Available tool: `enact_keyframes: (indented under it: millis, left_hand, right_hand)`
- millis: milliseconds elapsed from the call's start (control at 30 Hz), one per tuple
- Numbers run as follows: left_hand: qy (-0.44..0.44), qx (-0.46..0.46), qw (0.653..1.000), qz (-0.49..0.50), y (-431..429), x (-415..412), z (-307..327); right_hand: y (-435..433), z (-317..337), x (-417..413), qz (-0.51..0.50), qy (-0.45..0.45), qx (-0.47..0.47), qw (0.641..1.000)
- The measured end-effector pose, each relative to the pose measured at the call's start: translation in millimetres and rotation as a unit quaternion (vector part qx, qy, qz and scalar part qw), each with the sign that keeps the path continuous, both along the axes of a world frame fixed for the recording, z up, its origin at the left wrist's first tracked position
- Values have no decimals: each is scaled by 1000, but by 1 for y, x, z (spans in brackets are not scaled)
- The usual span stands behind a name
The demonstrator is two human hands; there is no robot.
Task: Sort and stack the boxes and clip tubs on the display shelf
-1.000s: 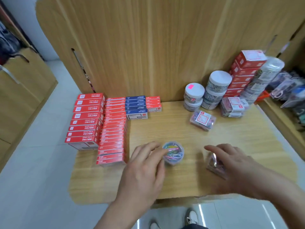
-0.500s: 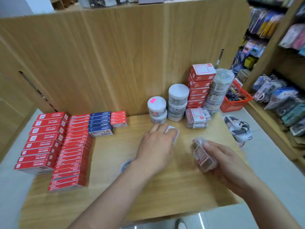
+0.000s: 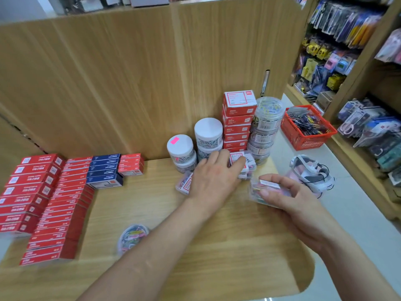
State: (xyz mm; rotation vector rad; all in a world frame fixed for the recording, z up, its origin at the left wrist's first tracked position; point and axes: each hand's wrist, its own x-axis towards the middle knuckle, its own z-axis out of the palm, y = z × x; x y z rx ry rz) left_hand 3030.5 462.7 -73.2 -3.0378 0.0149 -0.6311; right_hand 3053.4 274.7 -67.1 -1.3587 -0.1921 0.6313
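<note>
Now my left hand point(image 3: 213, 179), fingers straight, touches the clear-box pile point(image 3: 250, 167) beside four round tubs point(image 3: 181, 146) along the back edge of the shelf point(image 3: 152, 203); my right hand point(image 3: 297, 205) clamps one clip box point(image 3: 269, 189).

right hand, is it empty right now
No, the right hand has its fingers and thumb curled round a clear box of coloured clips.
</note>
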Motion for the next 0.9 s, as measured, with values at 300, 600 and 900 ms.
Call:
enact_keyframes:
  millis: [300,600,900]
  left_hand:
    - [-46,-31,998,24,-6,6,-7]
    - [22,-547,837,0,-11,-26,13]
    - [-39,-595,800,63,-14,-16,12]
  right_hand:
    - [-9,7,28,47,-91,-18,995]
    - [7,9,40,68,-150,-9,986]
    - [33,1,45,3,-351,-189,917]
